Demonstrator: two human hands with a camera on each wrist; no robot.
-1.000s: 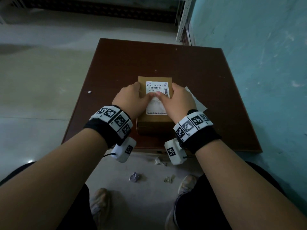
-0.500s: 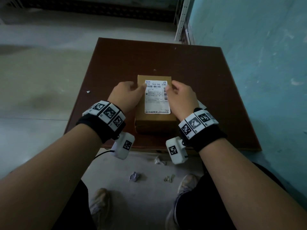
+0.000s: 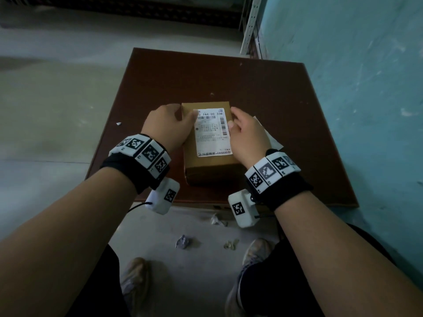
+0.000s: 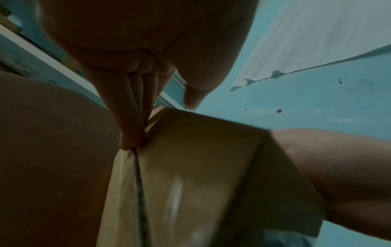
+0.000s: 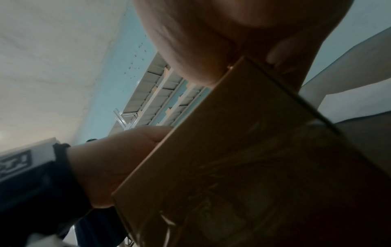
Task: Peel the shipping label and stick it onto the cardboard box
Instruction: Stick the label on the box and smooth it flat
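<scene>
Cardboard box (image 3: 207,161): one, brown, standing on our dark brown table (image 3: 286,106) near its front edge, long side running away from us. Shipping label (image 3: 211,132): one, white, lying flat on the box's top face, offset toward the right edge, barcode and printed number at the far end. Left hand (image 3: 168,126): against the box's left side, fingers running down that side to the table in the left wrist view, thumb lying over the top edge with its tip touching the label's far left corner; we count this as grasping the box. Right hand (image 3: 246,136): against the box's right side, thumb resting on the top at the label's right margin, fingers curled down the side, likewise grasping the box. White backing sheet (image 3: 271,138): one, on the table just right of the box, mostly hidden under our right wrist. Floor items below the table's front edge: crumpled paper scraps (image 3: 183,241), several. Wall (image 3: 366,88): blue-green, to our right.
</scene>
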